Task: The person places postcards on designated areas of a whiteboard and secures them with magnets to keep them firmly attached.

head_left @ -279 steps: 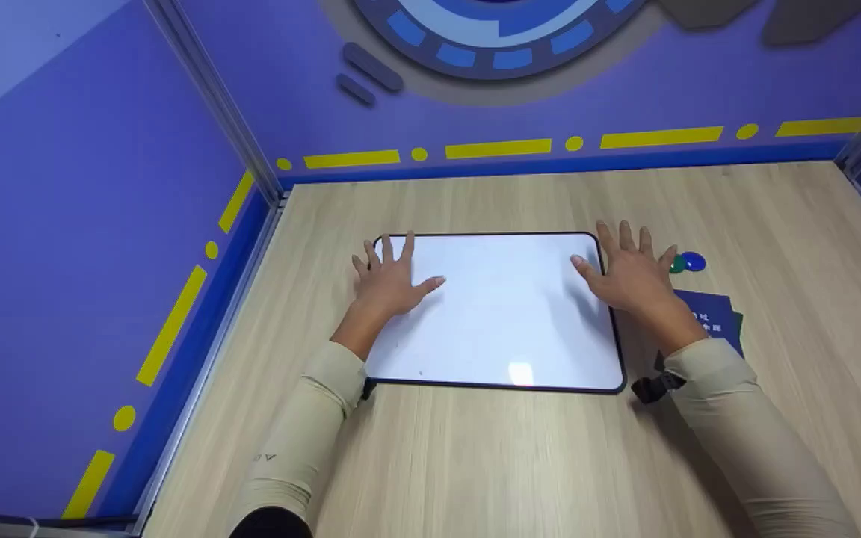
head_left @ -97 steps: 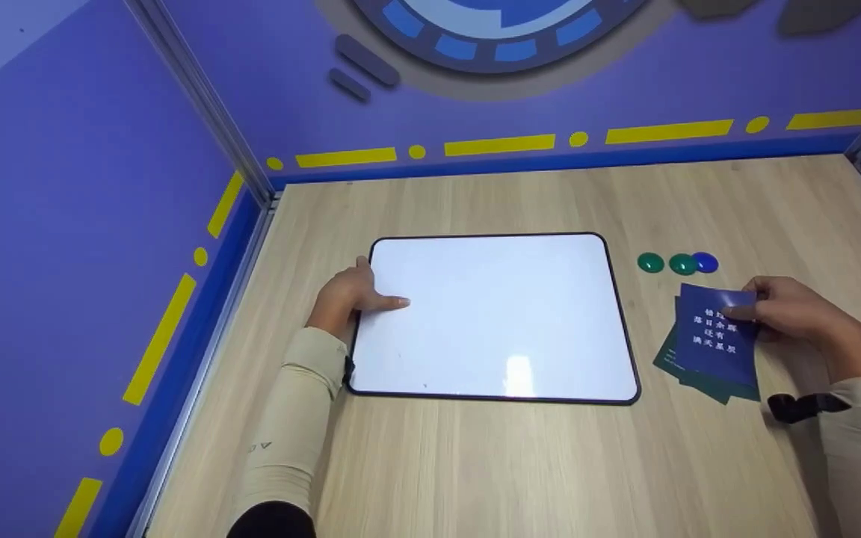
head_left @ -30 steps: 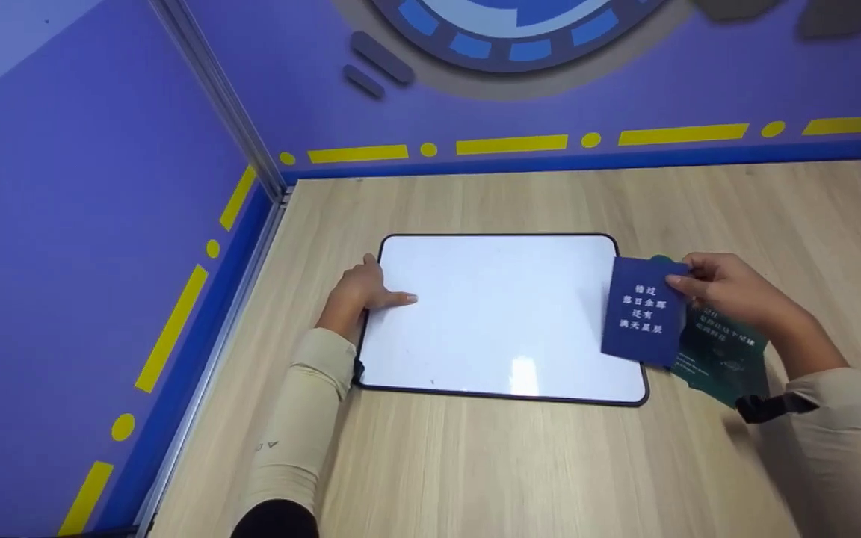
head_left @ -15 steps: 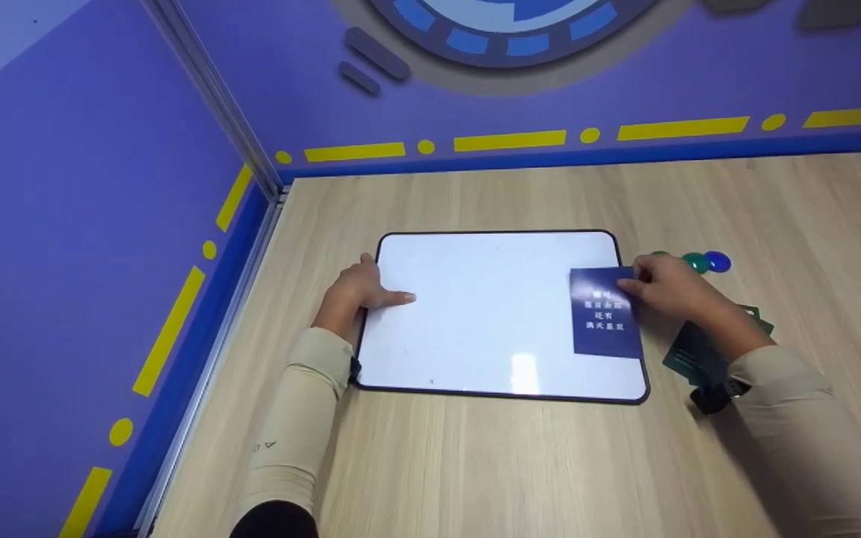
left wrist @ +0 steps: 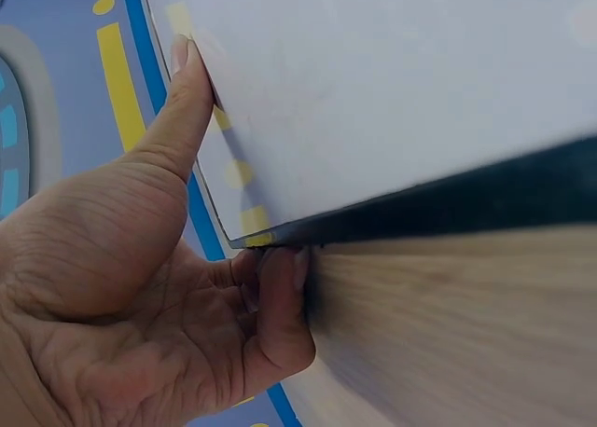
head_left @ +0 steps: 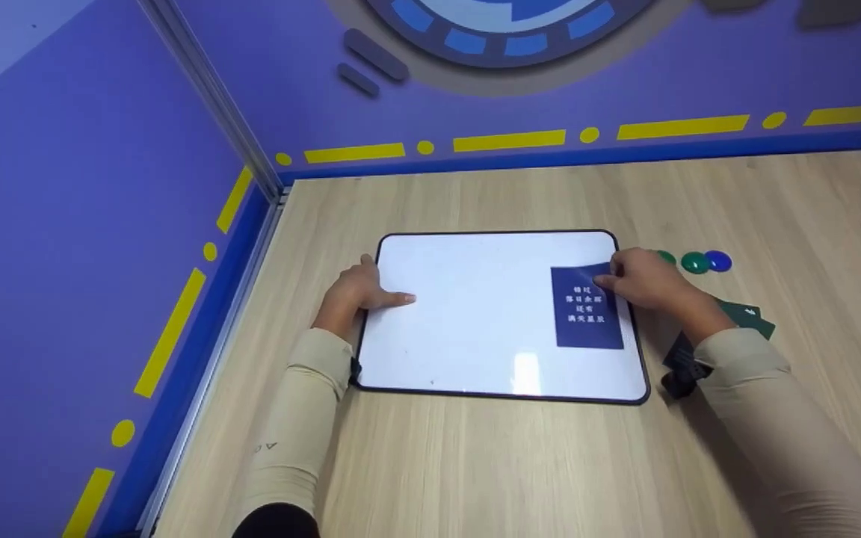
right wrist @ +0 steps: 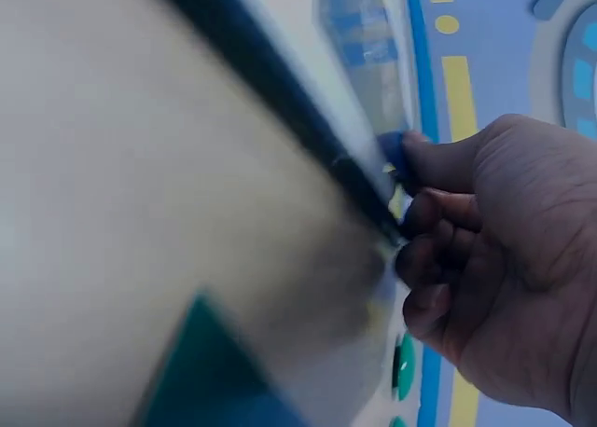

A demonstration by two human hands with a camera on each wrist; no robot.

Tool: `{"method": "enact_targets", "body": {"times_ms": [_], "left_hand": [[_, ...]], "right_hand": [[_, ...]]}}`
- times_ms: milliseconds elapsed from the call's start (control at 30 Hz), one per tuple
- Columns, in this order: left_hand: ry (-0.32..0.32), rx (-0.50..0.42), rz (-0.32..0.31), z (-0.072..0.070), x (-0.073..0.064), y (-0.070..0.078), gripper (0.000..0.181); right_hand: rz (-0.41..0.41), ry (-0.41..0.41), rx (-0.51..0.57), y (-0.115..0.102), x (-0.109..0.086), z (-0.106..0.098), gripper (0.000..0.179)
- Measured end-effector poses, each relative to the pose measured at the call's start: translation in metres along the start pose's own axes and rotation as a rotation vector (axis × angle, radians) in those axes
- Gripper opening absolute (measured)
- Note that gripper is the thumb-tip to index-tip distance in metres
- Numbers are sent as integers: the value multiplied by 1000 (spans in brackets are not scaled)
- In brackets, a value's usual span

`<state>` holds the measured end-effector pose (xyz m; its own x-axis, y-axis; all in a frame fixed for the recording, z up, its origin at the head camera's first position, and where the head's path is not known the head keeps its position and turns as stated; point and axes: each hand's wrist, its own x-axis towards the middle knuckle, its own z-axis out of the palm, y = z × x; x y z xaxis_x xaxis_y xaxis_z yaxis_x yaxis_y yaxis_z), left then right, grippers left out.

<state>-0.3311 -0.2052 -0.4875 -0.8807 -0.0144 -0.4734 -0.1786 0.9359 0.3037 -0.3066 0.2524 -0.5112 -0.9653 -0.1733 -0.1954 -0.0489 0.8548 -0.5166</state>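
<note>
A whiteboard with a thin black frame lies flat on the wooden table. My left hand grips its left edge: the thumb lies on the white face, and in the left wrist view the curled fingers meet the frame's side. Over the board's right part is a dark blue card printed with white Chinese characters. My right hand pinches this card by its upper right corner, thumb on top, at the board's right edge. The pinching fingertips are partly hidden in the head view.
Green and blue round magnets sit right of the board, one partly behind my right hand. Dark green cards lie under my right forearm, partly covered. A purple wall borders the table's back; another panel rises at the left.
My right hand has lifted the blue card off the green cards and carried it left over the whiteboard's right part. The left hand keeps its hold on the left edge.
</note>
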Motion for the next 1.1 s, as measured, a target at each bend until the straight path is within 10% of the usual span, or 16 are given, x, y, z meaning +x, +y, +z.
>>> {"method": "enact_targets", "body": {"times_ms": [1100], "left_hand": [[-45, -44, -29, -6, 5, 3, 135]], "right_hand": [[74, -78, 134, 6, 10, -3, 32]]}}
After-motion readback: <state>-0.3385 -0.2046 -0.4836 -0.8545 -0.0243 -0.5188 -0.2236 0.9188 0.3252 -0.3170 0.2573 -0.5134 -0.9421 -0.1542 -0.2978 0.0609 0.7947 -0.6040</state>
